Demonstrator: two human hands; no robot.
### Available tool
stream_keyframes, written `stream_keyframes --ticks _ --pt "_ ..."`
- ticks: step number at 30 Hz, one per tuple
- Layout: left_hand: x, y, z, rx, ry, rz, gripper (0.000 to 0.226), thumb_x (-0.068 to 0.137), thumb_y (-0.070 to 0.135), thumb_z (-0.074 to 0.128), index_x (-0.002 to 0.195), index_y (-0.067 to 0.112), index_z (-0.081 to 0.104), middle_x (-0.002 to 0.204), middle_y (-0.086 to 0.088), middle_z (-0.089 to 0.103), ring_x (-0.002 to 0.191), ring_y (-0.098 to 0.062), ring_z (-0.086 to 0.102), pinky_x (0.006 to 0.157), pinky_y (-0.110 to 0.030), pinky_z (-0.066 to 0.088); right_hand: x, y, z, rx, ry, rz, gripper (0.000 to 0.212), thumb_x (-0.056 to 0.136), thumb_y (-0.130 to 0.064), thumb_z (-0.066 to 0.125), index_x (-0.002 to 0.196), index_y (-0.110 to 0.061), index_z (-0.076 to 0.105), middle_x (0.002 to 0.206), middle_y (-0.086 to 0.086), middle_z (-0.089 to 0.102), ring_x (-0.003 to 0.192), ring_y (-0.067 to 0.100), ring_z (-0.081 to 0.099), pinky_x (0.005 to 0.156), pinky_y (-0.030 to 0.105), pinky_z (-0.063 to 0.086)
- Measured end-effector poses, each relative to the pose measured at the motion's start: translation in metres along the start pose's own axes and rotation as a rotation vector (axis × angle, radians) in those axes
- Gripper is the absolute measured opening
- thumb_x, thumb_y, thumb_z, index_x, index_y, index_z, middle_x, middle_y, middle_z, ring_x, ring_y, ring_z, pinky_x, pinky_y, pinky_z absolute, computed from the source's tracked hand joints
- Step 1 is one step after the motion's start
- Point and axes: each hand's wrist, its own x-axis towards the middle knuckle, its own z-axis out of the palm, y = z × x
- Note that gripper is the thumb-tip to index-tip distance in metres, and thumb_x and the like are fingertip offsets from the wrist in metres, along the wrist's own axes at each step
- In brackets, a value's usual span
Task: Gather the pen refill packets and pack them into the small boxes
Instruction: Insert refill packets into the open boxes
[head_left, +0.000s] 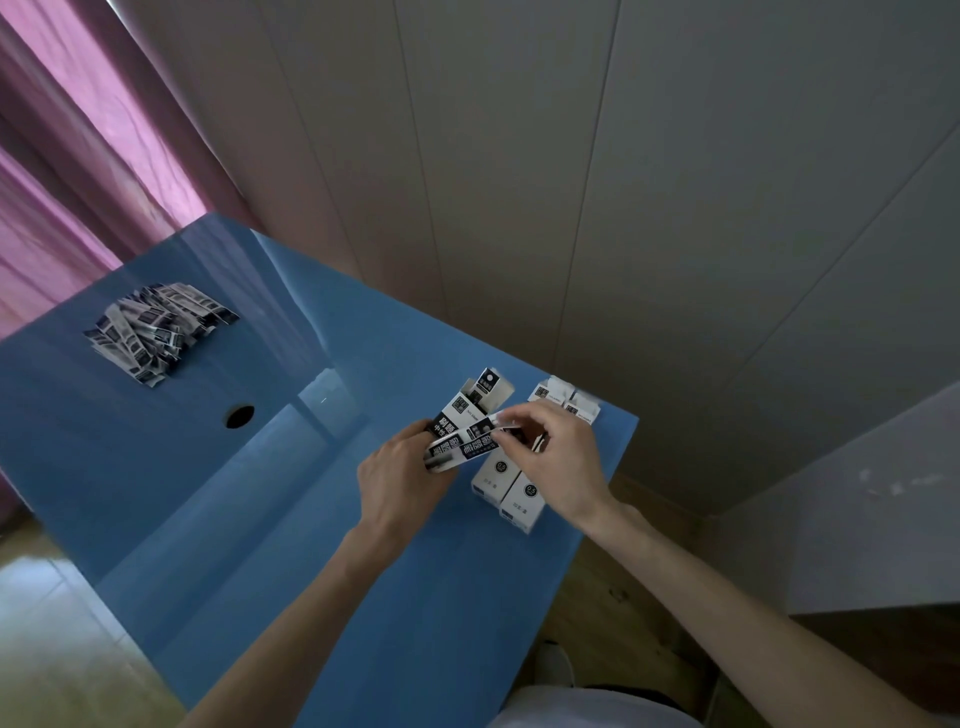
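At the right edge of the blue table (260, 519), both hands work over a cluster of boxes.

Left hand (397, 483): palm down, forearm reaching in from below, fingers curled around the lower end of a bundle of packets (457, 441).
Right hand (553, 457): arched over the boxes, wrist cocked, thumb and forefinger pinching the bundle's upper end.
Bundle: black-and-white packets, tilted up to the right, held just in front of an open box (475, 400); how many packets it holds cannot be told.
Open box: upright, lid flap raised, touching the left hand's fingertips.
Closed boxes: two lie flat side by side, the near one (522, 501) by the table's right edge, the other (493, 475) beside it, partly under the right hand.
Far boxes (566, 397): a white group behind the right hand, near the far right corner; their count is unclear.
Loose pile (156, 330): many packets heaped at the far left of the table, well apart from the hands, too jumbled to count.
Open room: bare blue surface spreads between pile and boxes, broken only by a round hole (240, 415).
Edges: boxes sit close to the right edge; a panelled wall (571, 182) stands behind, a pink curtain (78, 182) to the left.
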Motion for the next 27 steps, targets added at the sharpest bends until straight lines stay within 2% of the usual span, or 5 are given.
stream_keyframes --ticks 7,11,20,23,27 --pt "-0.002 0.004 -0.001 -0.018 -0.004 -0.019 0.013 0.080 0.024 0.070 0.093 0.025 0.071 0.105 0.017 0.070 0.077 -0.017 0.063 0.054 -0.015 0.027 -0.001 -0.003 0.008 0.094 -0.069 0.149 0.022 0.087 -0.029 0.082 0.108 -0.021 0.080 0.088 -0.008 0.071 0.075 0.011 0.064 0.071 0.036 0.056" --pt "-0.001 0.003 0.001 -0.020 -0.004 -0.029 0.019 0.080 0.026 0.068 0.099 0.027 0.069 0.099 0.015 0.070 0.080 -0.016 0.063 0.056 -0.015 0.027 -0.002 -0.007 0.012 0.284 -0.036 0.234 0.014 0.087 -0.022 0.082 0.100 -0.017 0.081 0.091 -0.008 0.074 0.083 0.008 0.068 0.075 0.025 0.055" --pt "-0.001 -0.009 0.002 -0.225 0.011 -0.128 0.016 0.074 0.039 0.058 0.083 0.026 0.062 0.072 0.008 0.063 0.065 -0.016 0.058 0.060 -0.038 0.049 0.024 -0.018 -0.026 0.631 0.165 0.307 0.009 0.100 -0.011 0.064 0.104 -0.004 0.063 0.096 0.009 0.077 0.085 0.022 0.075 0.065 0.029 0.060" --pt "-0.005 -0.006 0.002 -0.305 0.046 -0.079 0.023 0.076 0.038 0.052 0.086 0.025 0.069 0.095 0.030 0.067 0.072 -0.015 0.062 0.061 -0.041 0.051 0.038 -0.019 -0.044 0.704 0.243 0.329 0.011 0.099 -0.008 0.064 0.107 0.000 0.063 0.093 0.011 0.077 0.080 0.025 0.075 0.067 0.032 0.062" --pt "-0.009 -0.005 0.003 -0.337 0.060 -0.025 0.025 0.077 0.031 0.057 0.101 0.033 0.065 0.100 0.055 0.054 0.074 -0.013 0.065 0.060 -0.043 0.055 0.053 -0.019 -0.060 0.782 0.305 0.361 0.017 0.099 -0.010 0.066 0.111 0.002 0.063 0.094 0.012 0.077 0.077 0.021 0.074 0.065 0.026 0.060"
